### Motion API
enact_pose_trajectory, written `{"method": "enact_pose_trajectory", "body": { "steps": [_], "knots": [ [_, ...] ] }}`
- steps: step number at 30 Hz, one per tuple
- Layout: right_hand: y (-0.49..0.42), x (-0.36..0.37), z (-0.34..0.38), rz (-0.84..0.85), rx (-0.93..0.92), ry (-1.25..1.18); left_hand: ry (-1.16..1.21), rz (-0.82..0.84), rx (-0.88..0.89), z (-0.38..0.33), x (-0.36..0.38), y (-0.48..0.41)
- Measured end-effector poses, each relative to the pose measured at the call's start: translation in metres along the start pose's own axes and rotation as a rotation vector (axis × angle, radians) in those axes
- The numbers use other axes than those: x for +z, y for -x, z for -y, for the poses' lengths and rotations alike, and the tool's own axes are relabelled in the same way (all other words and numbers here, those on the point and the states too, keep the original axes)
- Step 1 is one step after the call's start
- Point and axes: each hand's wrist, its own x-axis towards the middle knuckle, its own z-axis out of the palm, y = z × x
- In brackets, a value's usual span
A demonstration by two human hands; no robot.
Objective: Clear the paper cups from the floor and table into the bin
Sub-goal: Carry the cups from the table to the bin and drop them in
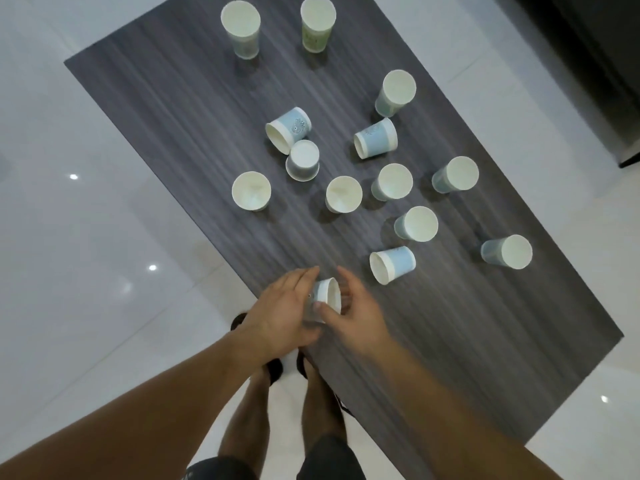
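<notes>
Collection step in hand: my left hand (284, 310) and right hand (360, 315) both hold one paper cup (328, 293), possibly a nested stack, over the table's (166, 109) near edge; next I must free one hand for the tipped cup (393, 266) nearby

I count fourteen white-lined paper cups (343, 194): nine upright, three on their sides, one upside down, one tipped at the near edge. One green-sided cup (315, 38) among them. One dark wood-grain table (173, 98).

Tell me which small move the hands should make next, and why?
Probably the right hand should let go and reach for the tipped cup lying nearest, since the left hand also grips the held cup, and no bin is in view.
</notes>
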Motion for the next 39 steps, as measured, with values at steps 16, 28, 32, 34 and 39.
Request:
{"method": "enact_pose_trajectory", "body": {
  "steps": [16, 28, 32, 34, 39],
  "knots": [
    [-0.080, -0.092, -0.032, 0.114, -0.357, 1.530, 0.112, -0.151, -0.274, 0.007, 0.006, -0.010],
    [0.000, -0.014, 0.082, 0.159, -0.531, 0.913, 0.195, -0.482, -0.439, -0.023, -0.051, 0.119],
    [0.053, 0.028, 0.137, 0.208, -0.729, 0.937, 0.223, -0.613, -0.511, -0.028, -0.057, 0.195],
    [0.084, 0.051, 0.154, 0.248, -0.803, 1.008, 0.236, -0.707, -0.544, -0.028, -0.055, 0.240],
    [0.190, 0.122, 0.167, 0.319, -1.021, 1.141, 0.274, -0.931, -0.695, -0.025, -0.016, 0.377]
  ]
}}
